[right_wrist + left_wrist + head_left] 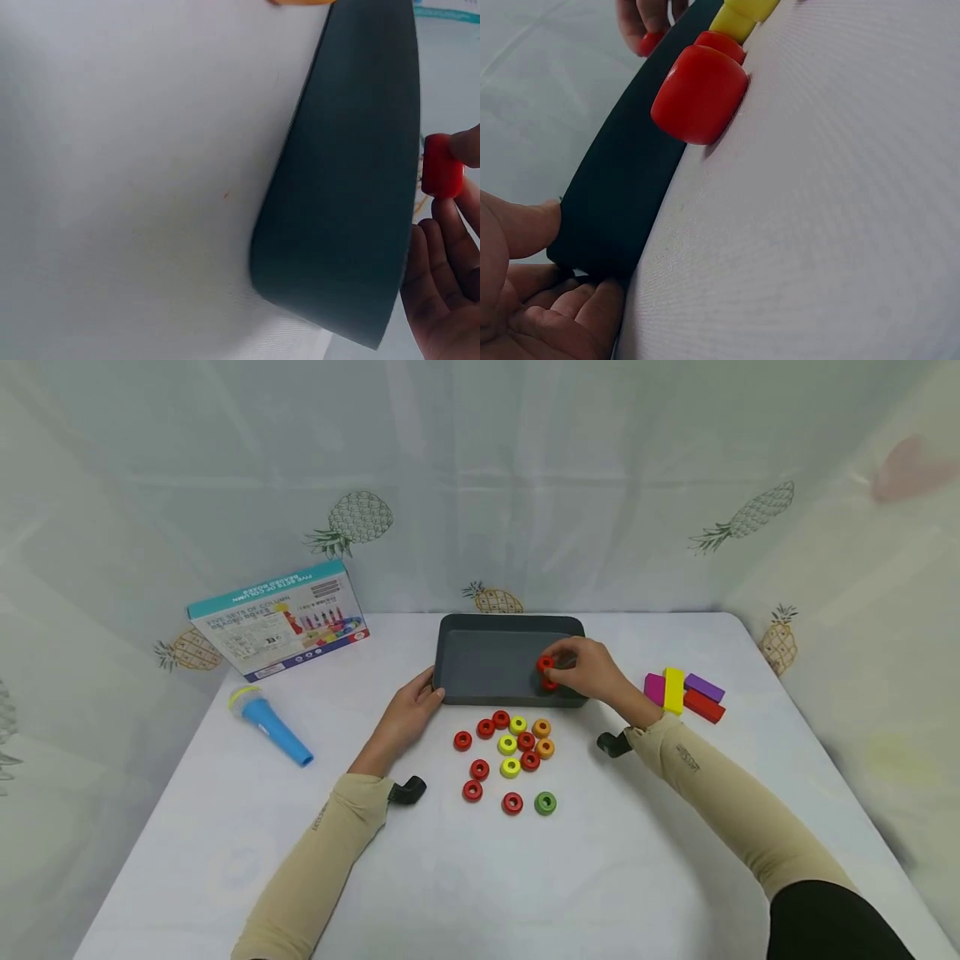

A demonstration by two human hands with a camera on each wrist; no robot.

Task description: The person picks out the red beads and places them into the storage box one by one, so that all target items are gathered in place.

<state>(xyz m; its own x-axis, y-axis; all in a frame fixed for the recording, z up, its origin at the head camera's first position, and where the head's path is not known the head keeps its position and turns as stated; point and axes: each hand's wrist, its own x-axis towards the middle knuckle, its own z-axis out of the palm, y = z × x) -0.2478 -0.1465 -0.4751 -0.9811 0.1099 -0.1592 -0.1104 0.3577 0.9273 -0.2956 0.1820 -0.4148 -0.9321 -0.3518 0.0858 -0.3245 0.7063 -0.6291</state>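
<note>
A dark grey tray lies on the table in the head view. My left hand grips its left end, thumb at the rim and fingers curled beneath, as the left wrist view shows along the tray wall. Over the tray's right part, my right hand pinches a red ring-shaped bead between thumb and fingers. The right wrist view shows this red bead beyond the tray's side. Just below it in the head view is another red bead, partly covered.
In front of the tray lie several beads: red, yellow, orange and one green. Coloured blocks are at the right. A blue toy microphone and a printed box stand at the left.
</note>
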